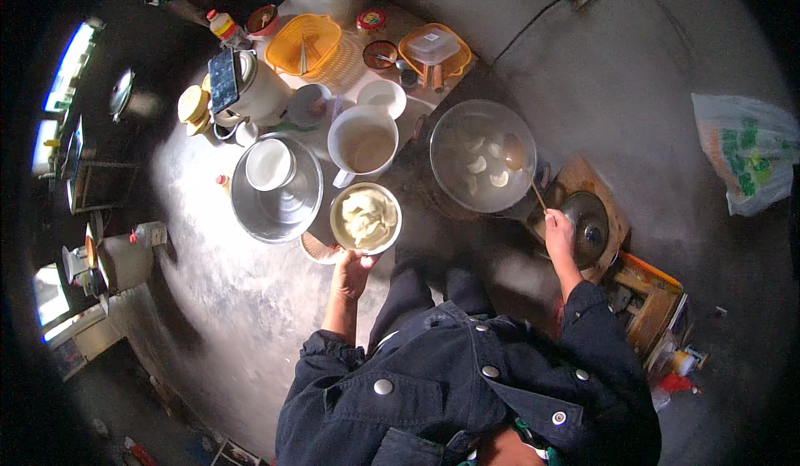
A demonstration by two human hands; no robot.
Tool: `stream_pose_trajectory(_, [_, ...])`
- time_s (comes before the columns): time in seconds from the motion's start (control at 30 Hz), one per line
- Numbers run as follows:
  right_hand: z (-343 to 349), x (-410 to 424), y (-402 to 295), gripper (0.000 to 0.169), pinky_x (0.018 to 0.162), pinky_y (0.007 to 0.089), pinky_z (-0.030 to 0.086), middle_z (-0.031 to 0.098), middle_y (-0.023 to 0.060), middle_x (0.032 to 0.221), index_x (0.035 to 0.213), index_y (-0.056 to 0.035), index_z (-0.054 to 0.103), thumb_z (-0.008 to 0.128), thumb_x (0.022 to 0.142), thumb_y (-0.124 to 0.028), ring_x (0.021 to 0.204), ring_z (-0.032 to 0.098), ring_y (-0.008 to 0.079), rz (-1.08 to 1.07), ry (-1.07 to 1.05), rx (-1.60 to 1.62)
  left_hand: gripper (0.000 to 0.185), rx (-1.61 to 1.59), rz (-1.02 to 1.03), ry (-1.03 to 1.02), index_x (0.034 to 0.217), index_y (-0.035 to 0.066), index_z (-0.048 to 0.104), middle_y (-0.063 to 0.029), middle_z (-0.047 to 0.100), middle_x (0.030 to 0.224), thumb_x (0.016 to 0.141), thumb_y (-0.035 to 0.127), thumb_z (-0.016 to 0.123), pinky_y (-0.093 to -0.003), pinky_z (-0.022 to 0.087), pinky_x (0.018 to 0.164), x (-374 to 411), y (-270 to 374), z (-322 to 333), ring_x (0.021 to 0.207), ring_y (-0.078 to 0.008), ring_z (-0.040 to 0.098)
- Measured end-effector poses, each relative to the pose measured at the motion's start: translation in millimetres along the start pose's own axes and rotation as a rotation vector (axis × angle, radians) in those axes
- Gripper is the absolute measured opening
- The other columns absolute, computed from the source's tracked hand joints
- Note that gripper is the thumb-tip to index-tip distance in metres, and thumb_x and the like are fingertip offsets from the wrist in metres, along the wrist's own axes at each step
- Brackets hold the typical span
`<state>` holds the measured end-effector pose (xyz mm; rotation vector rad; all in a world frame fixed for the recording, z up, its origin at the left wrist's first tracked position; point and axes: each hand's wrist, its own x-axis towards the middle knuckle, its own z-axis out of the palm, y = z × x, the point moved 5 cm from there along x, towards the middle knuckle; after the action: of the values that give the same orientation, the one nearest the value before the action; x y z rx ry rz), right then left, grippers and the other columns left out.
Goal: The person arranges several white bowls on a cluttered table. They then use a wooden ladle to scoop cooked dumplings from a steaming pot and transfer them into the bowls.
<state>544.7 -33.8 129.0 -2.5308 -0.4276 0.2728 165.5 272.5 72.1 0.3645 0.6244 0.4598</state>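
Observation:
My left hand holds a bowl of dumplings from below at its near rim. My right hand is closed around the handle of a ladle or spoon, whose bowl end is hidden or hard to make out in a round pot. In the pot's cloudy liquid float several pale dumplings, with a rounder brownish thing near the right side. Just beyond the bowl in my left hand stands a white handled pitcher with something brownish inside.
At the left, a steel basin holds white bowls. A low table behind bears an orange basket, a rice cooker with a phone on top, and small bowls. A dark pot lid lies on a wooden board beside my right hand.

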Motion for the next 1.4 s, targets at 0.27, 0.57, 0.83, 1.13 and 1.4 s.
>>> stream_pose_trajectory(0.27, [53, 15, 52, 0.020, 0.076, 0.0339, 0.048, 0.066, 0.0169, 0.088, 0.097, 0.0001, 0.065, 0.056, 0.087, -0.015, 0.084, 0.064, 0.0283, 0.085, 0.009, 0.117, 0.062, -0.016, 0.083, 0.028, 0.137, 0.004, 0.036, -0.0124, 0.045, 0.137, 0.086, 0.029, 0.060, -0.0444, 0.042, 0.099, -9, 4, -10, 0.123, -0.0272, 0.047])
stream_pose_trajectory(0.57, [118, 9, 16, 0.020, 0.033, 0.0221, 0.028, 0.041, -0.0065, 0.055, 0.101, -0.0049, 0.063, 0.052, 0.093, -0.020, 0.039, 0.036, 0.0050, 0.544, -0.231, 0.746, 0.057, 0.044, 0.091, 0.020, 0.136, 0.006, 0.037, -0.0108, 0.046, 0.136, 0.087, 0.026, 0.058, -0.0436, 0.045, 0.097, -15, 24, 22, 0.122, -0.0259, 0.048])
stream_pose_trajectory(0.83, [150, 14, -9, 0.022, 0.033, 0.0196, 0.026, 0.043, -0.0064, 0.059, 0.106, -0.0063, 0.063, 0.051, 0.094, -0.021, 0.040, 0.035, 0.0032, 0.525, -0.246, 0.793, 0.065, 0.080, 0.074, -0.009, 0.139, 0.003, 0.033, -0.0128, 0.039, 0.142, 0.086, 0.029, 0.059, -0.0479, 0.039, 0.104, -13, 33, 41, 0.128, -0.0286, 0.042])
stream_pose_trajectory(1.13, [151, -9, -27, 0.022, 0.034, 0.0174, 0.025, 0.044, -0.0059, 0.062, 0.109, -0.0047, 0.061, 0.052, 0.093, -0.018, 0.042, 0.034, 0.0016, 0.591, -0.467, 1.019, 0.061, 0.155, 0.056, 0.000, 0.136, 0.004, 0.039, -0.0119, 0.044, 0.139, 0.086, 0.031, 0.058, -0.0501, 0.038, 0.103, -11, 39, 44, 0.125, -0.0286, 0.045])
stream_pose_trajectory(1.4, [136, -32, -17, 0.028, 0.035, 0.0134, 0.025, 0.043, -0.0066, 0.065, 0.115, -0.0034, 0.058, 0.053, 0.093, -0.020, 0.044, 0.032, -0.0009, 0.641, -0.632, 1.119, 0.062, 0.034, 0.010, -0.013, 0.139, 0.006, 0.032, -0.0107, 0.041, 0.141, 0.083, 0.014, 0.056, -0.0453, 0.043, 0.100, -8, 40, 54, 0.126, -0.0262, 0.044])
